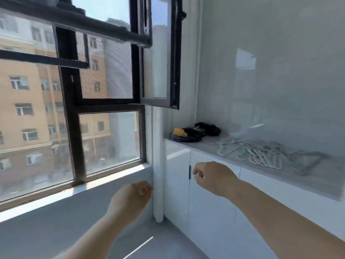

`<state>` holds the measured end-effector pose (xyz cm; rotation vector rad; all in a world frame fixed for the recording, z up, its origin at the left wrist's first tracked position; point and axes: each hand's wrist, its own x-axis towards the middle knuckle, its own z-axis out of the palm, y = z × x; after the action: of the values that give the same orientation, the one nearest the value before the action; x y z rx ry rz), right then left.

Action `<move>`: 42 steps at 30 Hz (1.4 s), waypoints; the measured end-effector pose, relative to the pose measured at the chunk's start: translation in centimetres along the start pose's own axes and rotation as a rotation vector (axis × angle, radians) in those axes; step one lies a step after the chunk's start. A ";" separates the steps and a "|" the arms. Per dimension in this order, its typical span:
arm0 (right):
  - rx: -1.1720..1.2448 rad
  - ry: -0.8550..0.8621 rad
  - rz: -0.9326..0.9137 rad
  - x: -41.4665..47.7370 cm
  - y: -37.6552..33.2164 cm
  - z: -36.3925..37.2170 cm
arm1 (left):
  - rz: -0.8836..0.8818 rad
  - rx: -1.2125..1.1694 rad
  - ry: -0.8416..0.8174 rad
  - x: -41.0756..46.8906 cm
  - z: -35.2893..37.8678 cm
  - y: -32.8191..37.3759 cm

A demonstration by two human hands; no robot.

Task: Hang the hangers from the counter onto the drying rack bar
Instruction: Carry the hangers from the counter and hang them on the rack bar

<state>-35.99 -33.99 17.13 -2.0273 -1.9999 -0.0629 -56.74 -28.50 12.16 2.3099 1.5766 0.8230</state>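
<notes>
- Head view: the hangers (261, 156) lie in a pale, tangled heap on the counter (328, 182), at about 3 o'clock from the middle of the frame. Blur keeps me from counting them.
- My left hand (130, 199), down at 6 o'clock, is loosely curled with nothing in it.
- My right hand (212, 178), toward 4 o'clock, is loosely curled too. It is in front of the cabinet door (177, 184) under the counter, apart from the heap, and I see nothing held in it.
- I cannot pick out the drying rack bar for certain. Dark bars cross at 10 to 11 o'clock, but they may belong to the window (69, 109).
- My judgement: no hanger shows on any bar, so nothing hung can be confirmed. The whole heap is left to pick up and hook over.
</notes>
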 end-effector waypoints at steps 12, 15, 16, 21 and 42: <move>0.022 0.110 0.482 -5.5 21.4 4.0 | 0.199 -0.138 -0.319 8.2 19.0 11.8; 0.017 0.162 0.559 -5.6 26.4 5.6 | 0.233 -0.153 -0.365 11.3 24.0 15.2; 0.001 0.161 0.584 -5.4 28.0 6.0 | 0.246 -0.145 -0.371 12.6 25.6 16.5; -0.212 0.094 0.580 -2.3 36.8 8.0 | 0.247 -0.232 -0.373 20.2 33.3 23.1; -0.132 0.171 0.903 10.7 56.3 10.4 | 0.098 -0.504 -0.507 36.4 47.9 38.7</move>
<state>18.02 -20.70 -0.20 -2.6953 -0.8638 -0.1665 10.19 -4.79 3.24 2.0159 0.9227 0.5141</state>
